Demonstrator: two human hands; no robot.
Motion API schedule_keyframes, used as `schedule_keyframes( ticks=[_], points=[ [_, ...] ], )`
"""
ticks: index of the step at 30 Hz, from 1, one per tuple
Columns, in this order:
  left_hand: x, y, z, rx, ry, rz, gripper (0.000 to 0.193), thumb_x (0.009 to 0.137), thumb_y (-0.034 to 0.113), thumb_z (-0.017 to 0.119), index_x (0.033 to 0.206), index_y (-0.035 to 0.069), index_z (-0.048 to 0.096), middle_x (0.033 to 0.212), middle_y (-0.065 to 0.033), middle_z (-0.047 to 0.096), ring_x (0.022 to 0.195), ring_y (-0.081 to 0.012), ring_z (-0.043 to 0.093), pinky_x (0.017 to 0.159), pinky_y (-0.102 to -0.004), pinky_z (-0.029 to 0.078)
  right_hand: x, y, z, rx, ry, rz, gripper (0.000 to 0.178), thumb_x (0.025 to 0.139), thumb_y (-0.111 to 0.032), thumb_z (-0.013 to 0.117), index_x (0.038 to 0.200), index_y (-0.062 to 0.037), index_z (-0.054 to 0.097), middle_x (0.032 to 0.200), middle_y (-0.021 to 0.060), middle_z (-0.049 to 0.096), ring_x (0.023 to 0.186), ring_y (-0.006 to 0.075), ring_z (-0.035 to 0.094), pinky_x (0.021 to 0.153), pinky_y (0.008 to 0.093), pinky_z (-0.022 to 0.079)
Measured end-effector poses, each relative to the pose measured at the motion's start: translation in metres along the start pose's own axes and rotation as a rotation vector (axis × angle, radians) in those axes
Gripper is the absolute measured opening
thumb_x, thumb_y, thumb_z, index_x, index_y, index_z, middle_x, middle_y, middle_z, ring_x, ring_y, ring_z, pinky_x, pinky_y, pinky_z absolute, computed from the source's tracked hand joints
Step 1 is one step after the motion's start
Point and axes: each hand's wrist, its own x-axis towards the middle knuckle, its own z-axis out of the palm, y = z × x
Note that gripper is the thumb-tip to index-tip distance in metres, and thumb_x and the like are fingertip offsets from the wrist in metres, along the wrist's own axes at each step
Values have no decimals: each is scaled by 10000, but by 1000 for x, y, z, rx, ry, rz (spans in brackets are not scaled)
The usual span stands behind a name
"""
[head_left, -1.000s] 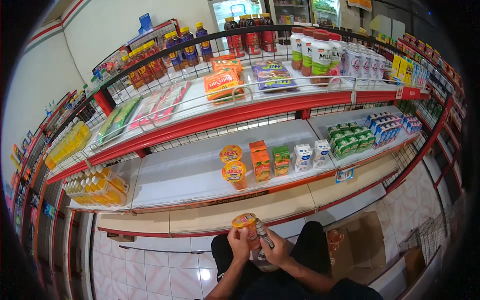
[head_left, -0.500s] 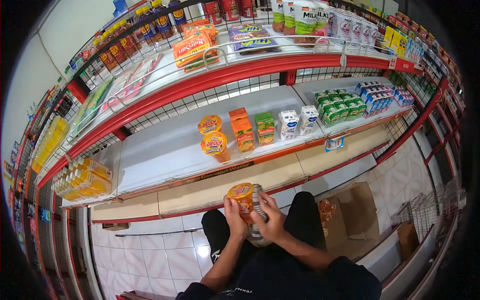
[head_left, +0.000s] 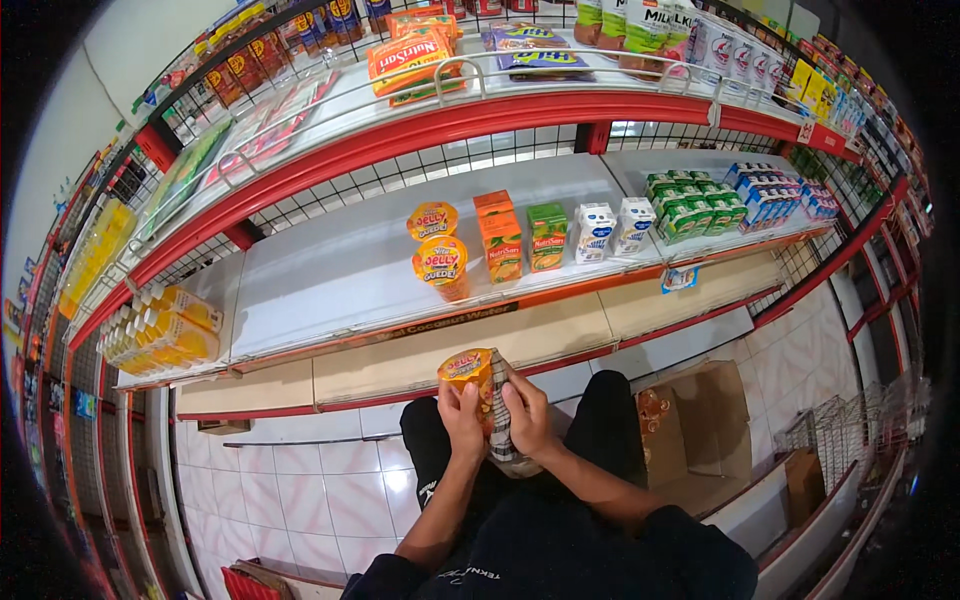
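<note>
Between my knees, an orange jelly cup (head_left: 466, 366) with a printed lid is held upright. My left hand (head_left: 463, 420) is closed round its left side, thumb up near the rim. In my right hand (head_left: 527, 412) is a grey checked cloth (head_left: 501, 400), its fingers closed on it and pressing it to the cup's right side. The cloth hangs below between the hands. On the shelf ahead stand two matching jelly cups (head_left: 441, 262), one behind the other.
Right of the shelved cups stand orange juice cartons (head_left: 502, 245), a green carton (head_left: 547, 240) and two white cartons (head_left: 594, 236). Yellow bottles (head_left: 175, 330) fill the shelf's left end. An open cardboard box (head_left: 700, 425) holding jelly cups (head_left: 652, 412) rests on the floor by my right knee.
The cup and both hands have shifted slightly left and up in the picture. My right hand has moved along the cup's side with the cloth. The view has tilted a little.
</note>
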Motion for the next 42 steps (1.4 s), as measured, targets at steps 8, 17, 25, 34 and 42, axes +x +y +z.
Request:
schedule_keyframes(
  ticks=[8, 17, 25, 34, 42],
  points=[
    [5, -7, 7, 84, 43, 91, 360, 985, 210, 499, 1281, 22, 414, 1143, -82, 520, 1047, -154, 483, 933, -289, 375, -5, -15, -4, -275, -73, -326, 487, 908, -112, 554, 1357, 58, 471, 1433, 287, 400, 1331, 401, 410, 1096, 426, 320],
    [6, 4, 0, 136, 26, -144, 295, 991, 228, 508, 1208, 28, 512, 983, -9, 588, 718, -27, 487, 591, -175, 402, 5, -7, 4, -40, -3, -150, 561, 959, -148, 465, 1440, 84, 293, 1450, 246, 378, 1349, 284, 377, 1118, 352, 266],
    [13, -2, 3, 9, 106, 0, 327, 1035, 256, 405, 1261, 27, 461, 1055, -51, 587, 892, -111, 552, 792, -249, 460, 2, -11, 12, -262, 169, -387, 385, 832, -56, 659, 1191, 34, 552, 1272, 233, 503, 1255, 389, 477, 1030, 442, 407],
    [7, 4, -5, 62, 1, -66, 267, 1035, 223, 418, 1164, 13, 522, 1019, -47, 581, 911, -106, 550, 816, -251, 454, -5, -3, 11, -148, 146, -462, 349, 852, -78, 652, 1165, 58, 576, 1308, 264, 524, 1237, 378, 517, 1032, 422, 411],
    [7, -5, -3, 70, 40, 15, 379, 1038, 350, 408, 1226, 30, 485, 1093, -63, 562, 963, -112, 532, 859, -261, 442, -4, -5, 6, -277, -68, -344, 670, 901, -289, 600, 1414, 67, 357, 1481, 307, 295, 1373, 376, 343, 1118, 428, 281]
  ],
)
